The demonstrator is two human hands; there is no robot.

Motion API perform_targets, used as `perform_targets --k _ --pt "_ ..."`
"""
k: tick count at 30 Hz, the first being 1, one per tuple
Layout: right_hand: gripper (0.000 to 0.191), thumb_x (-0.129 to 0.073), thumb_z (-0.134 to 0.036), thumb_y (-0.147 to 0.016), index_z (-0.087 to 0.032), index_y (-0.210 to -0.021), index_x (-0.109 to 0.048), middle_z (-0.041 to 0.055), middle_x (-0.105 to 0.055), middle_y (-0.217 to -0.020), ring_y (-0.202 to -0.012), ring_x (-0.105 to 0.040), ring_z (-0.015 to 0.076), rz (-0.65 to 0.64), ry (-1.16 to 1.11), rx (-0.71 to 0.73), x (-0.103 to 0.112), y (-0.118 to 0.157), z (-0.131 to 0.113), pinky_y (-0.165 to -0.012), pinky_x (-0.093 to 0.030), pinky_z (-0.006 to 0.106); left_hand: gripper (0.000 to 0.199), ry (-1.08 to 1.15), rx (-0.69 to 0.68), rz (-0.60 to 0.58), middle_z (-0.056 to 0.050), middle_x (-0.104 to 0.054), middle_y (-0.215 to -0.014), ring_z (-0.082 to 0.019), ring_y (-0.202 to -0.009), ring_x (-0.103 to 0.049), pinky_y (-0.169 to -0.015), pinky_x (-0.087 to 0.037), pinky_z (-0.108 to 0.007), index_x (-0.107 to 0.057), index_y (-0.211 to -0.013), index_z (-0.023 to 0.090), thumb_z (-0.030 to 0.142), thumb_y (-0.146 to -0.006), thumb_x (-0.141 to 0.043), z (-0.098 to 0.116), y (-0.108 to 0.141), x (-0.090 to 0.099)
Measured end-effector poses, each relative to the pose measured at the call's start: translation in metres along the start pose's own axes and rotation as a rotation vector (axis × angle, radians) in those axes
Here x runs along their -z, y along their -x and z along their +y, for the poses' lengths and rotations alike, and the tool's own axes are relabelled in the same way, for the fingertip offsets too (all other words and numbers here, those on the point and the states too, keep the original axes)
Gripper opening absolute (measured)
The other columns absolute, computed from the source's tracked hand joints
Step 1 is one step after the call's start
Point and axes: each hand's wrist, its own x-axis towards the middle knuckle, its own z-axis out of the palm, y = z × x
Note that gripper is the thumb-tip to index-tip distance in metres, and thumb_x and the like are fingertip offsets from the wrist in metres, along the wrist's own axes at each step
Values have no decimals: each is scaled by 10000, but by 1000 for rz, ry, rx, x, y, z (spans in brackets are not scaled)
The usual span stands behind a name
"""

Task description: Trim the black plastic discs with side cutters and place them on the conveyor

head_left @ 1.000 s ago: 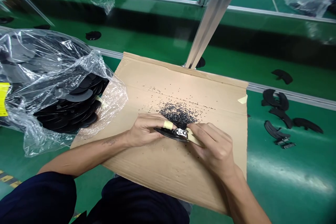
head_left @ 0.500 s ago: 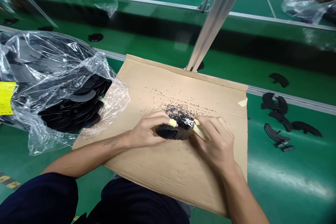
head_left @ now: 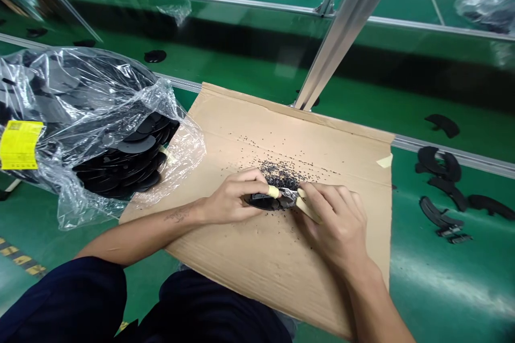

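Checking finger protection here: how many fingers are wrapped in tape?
1. The tape-wrapped finger is on the left hand, which holds the black part. The right hand, on the tan piece, shows bare fingers; hidden fingers could be taped.

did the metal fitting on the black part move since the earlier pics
Yes. The metal fitting on the black part now sits nearer the far edge of the cardboard sheet than in the earliest view, allowing for the camera's own shift.

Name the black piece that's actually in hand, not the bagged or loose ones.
The black piece held in the left hand, its metal fitting by the right hand; the bagged stack and bench pieces lie untouched.
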Motion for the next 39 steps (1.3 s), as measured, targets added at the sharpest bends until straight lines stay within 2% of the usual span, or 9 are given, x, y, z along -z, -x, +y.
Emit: perform_targets --k 6,10,16,23,27,30,34,36,39 --pt "277 -588 -226 -938 -211 -1215 -593 84 -718 -979 -822 -562 226 13 -87 -36 -1 1 1 -679 -379 356 210 9 32 26 -38 -647 -855 -141 -766 -599 -660 -501 -271 -696 -1104 195 190 -897 -661 0 3 -2" --pt "279 -591 -236 -929 -214 -1206 -600 86 -697 -971 -839 -581 234 90 -121 -143 -3 1 10 -706 -424 360 165 98 247 90 -44 -681 -838 -145 -759 -624 -679 -512 -270 -710 -964 147 298 -902 -684 0 2 -2" --pt "353 -595 -406 -927 -193 -1205 -633 108 -697 -987 -843 -596 265 100 -33 -363 -2 5 41 -754 -456 400 407 468 548 256 -86 -759 -888 -204 -831 -713 -760 -591 -316 -720 -882 116 521 -873 -680 -2 -2 -2" --pt "311 -539 -414 -957 -196 -1142 -659 116 -721 -1036 -956 -615 294 1 -90 -330 -5 7 40 -814 -480 443 609 695 739 394 -160 -782 -966 -295 -1071 -713 -965 -567 -432 -755 -963 85 654 -901 -549 -10 -4 -3" --pt "306 -517 -392 -968 -190 -1156 -650 119 -715 -1046 -961 -619 290 -6 -54 -334 -8 8 35 -820 -477 439 596 559 650 343 -162 -772 -1036 -302 -1082 -699 -960 -558 -437 -741 -1028 88 646 -878 -591 -15 -11 10" --pt "297 -496 -369 -975 -186 -1156 -643 122 -708 -1049 -946 -620 287 12 -1 -350 -9 10 39 -804 -474 425 533 313 535 235 -140 -755 -1100 -284 -1083 -688 -973 -539 -423 -727 -1077 122 605 -888 -602 -24 -28 34" --pt "309 -467 -337 -985 -192 -1206 -628 123 -696 -1076 -944 -607 284 -12 37 -382 -10 11 45 -810 -454 416 410 -270 313 50 -127 -720 -1205 -277 -1095 -660 -1009 -502 -448 -690 -1162 163 477 -916 -595 -55 -74 77" --pt "323 -455 -321 -991 -184 -1233 -620 132 -684 -1093 -969 -596 289 -65 31 -425 -10 10 45 -829 -443 419 381 -610 288 -96 -123 -681 -1296 -284 -1171 -619 -1070 -457 -463 -671 -1197 178 410 -909 -580 -76 -100 96" --pt "315 -465 -299 -988 -178 -1231 -624 134 -671 -1107 -1007 -582 286 -125 25 -491 -8 11 40 -864 -427 414 326 -706 297 -189 -147 -689 -1286 -322 -1211 -602 -1117 -417 -490 -709 -1104 151 297 -831 -606 -102 -131 118"
